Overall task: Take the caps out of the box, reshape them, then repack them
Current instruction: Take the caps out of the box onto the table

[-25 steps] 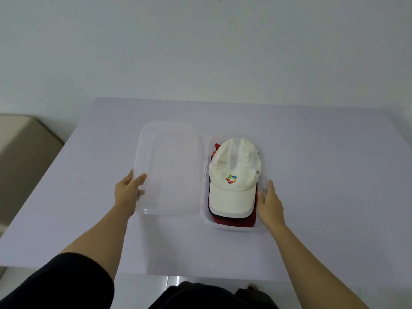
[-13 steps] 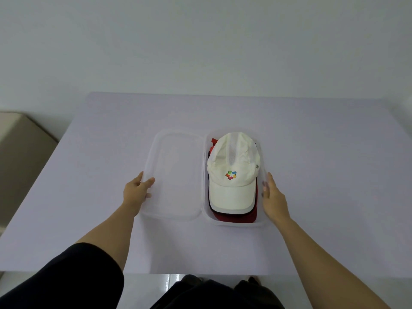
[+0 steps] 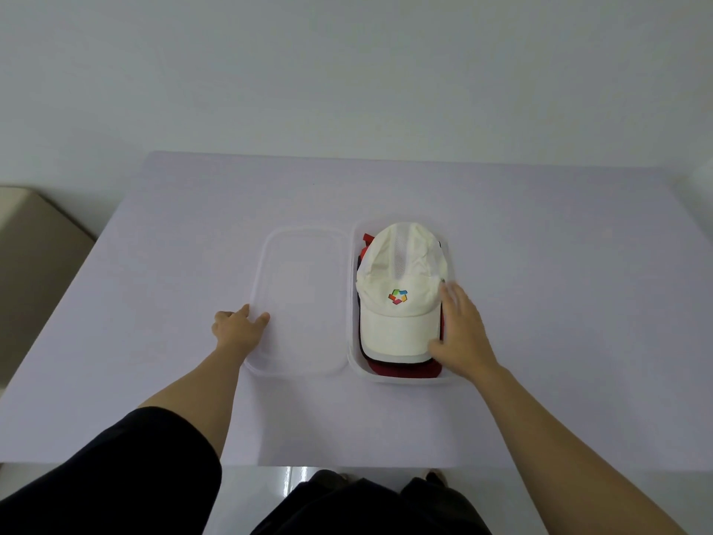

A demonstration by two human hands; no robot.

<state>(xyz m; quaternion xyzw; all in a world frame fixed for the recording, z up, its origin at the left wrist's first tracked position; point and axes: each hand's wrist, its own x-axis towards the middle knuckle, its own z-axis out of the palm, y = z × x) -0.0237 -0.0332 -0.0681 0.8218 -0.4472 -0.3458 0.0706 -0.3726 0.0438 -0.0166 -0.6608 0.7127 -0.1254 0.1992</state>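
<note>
Since the view looks down from the head, we log the pale wall (image 3: 347, 71) first, filling the top of the frame. Below it is a light lavender table (image 3: 559, 303), with a beige piece of furniture (image 3: 34, 272) off its left edge. Both forearms reach in from the bottom, and the left one comes out of a dark sleeve (image 3: 115, 469).

A clear plastic lid (image 3: 304, 295) lies flat on the table, just beside the left wall of the clear box (image 3: 350, 341). We can't tell whether the two rims touch. The box sits open-topped on the table, right of centre.

The caps are in the box, stacked. A white cap (image 3: 401, 264) is on top, visor toward the person. Under it a red cap (image 3: 401, 371) shows past the visor edge and again at the far left corner. We can't count the stack.

The right hand (image 3: 461, 334) is over the right side of the box. Its fingers are spread and straight along the white cap's right edge, and its thumb is at the near right corner of the visor. The fingers are apart, not clamped on anything. The fingertips are blurred, so contact with the cap is unclear.

The left hand (image 3: 237, 328) rests on the near left edge of the lid with relaxed, uncurled fingers, gripping nothing.

A small multicoloured logo (image 3: 397, 296) sits on the white cap's front panel.
</note>
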